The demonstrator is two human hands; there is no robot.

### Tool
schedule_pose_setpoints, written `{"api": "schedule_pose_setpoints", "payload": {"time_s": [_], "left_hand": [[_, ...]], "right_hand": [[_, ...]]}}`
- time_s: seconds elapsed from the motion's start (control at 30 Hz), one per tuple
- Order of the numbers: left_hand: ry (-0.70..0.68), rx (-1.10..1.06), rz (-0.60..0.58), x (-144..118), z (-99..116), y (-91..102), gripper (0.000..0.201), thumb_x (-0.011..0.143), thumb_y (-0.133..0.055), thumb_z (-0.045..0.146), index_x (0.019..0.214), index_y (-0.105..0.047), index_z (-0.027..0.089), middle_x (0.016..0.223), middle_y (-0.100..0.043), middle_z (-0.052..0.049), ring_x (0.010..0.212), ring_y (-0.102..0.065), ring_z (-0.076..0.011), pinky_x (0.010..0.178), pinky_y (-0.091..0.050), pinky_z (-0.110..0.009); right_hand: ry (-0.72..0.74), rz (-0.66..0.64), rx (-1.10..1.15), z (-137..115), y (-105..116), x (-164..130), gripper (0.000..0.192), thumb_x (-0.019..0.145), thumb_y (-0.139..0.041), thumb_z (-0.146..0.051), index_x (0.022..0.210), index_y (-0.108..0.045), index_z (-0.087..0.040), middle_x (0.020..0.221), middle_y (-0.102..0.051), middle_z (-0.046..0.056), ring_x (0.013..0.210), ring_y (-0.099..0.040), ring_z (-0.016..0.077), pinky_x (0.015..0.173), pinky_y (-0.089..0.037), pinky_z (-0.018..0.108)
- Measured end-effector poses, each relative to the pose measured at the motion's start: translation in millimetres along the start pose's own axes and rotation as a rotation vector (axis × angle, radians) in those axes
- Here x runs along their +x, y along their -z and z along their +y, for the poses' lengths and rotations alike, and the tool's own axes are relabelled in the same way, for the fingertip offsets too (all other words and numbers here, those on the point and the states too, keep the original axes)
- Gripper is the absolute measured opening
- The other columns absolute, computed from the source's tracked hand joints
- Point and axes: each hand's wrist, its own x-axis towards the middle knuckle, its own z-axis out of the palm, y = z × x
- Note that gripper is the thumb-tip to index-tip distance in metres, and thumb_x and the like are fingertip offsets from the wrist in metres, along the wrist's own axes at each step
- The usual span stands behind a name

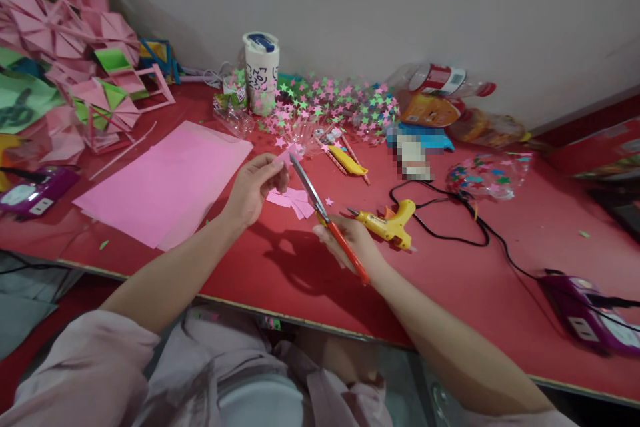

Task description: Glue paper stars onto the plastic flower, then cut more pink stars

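Pinched in my left hand (259,185) is a small piece of pink paper (287,155), raised above the table. My right hand (347,240) grips scissors (320,203) with red-orange handles, their blade tips reaching the paper's edge. Whether the blades are parted I cannot tell. Below the hands, several cut pink paper strips (293,201) lie in a loose pile, with one small pink star (329,201) beside them. Large pink paper sheets (170,180) lie left of my left hand. Just right of my right hand rests a yellow glue gun (390,223).
A white tumbler (263,73) stands at the back near a mass of pink and green stars (330,103). Folded paper shapes (75,40) are heaped at the left. A bag of stars (487,175), plastic bottles (440,80), a black cord (455,240) and a purple power strip (583,313) occupy the right.
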Motion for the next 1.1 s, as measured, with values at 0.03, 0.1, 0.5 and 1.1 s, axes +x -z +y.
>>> {"api": "schedule_pose_setpoints", "payload": {"time_s": [0.03,0.1,0.5,1.1], "left_hand": [[0.018,0.0,-0.013,0,-1,-0.5,0.015,0.074,-0.067,0.027,0.066,-0.061,0.016,0.059,-0.06,0.003,0.05,-0.053,-0.0054,0.05,-0.044,-0.019],[0.03,0.008,-0.033,-1,-3,-1.3,0.014,0.073,-0.068,0.028,0.07,-0.062,0.017,0.06,-0.061,0.002,0.051,-0.055,-0.006,0.051,-0.046,-0.02],[-0.099,0.095,0.082,2,3,2.6,0.013,0.078,-0.059,0.023,0.067,-0.054,0.018,0.059,-0.056,0.004,0.051,-0.05,-0.0049,0.053,-0.043,-0.019],[-0.214,0.257,-0.008,3,1,8.1,0.011,0.082,-0.054,0.023,0.075,-0.06,0.018,0.062,-0.053,0.003,0.053,-0.05,-0.0059,0.053,-0.042,-0.02]], "right_hand": [[0.007,0.011,-0.013,0,0,0,0.053,0.072,-0.057,-0.068,0.058,-0.034,-0.022,0.041,-0.035,-0.007,0.036,-0.033,0.0069,0.038,-0.022,0.023],[0.015,0.021,-0.038,1,-1,0,0.053,0.072,-0.057,-0.068,0.058,-0.033,-0.022,0.042,-0.034,-0.007,0.037,-0.034,0.0072,0.039,-0.022,0.023],[0.003,-0.026,-0.079,-1,0,0,0.054,0.072,-0.056,-0.069,0.058,-0.034,-0.022,0.043,-0.034,-0.006,0.04,-0.033,0.0082,0.041,-0.022,0.023],[-0.027,-0.084,-0.074,0,3,-1,0.05,0.075,-0.052,-0.068,0.063,-0.046,-0.02,0.045,-0.038,-0.006,0.039,-0.035,0.0078,0.041,-0.024,0.023]]}}
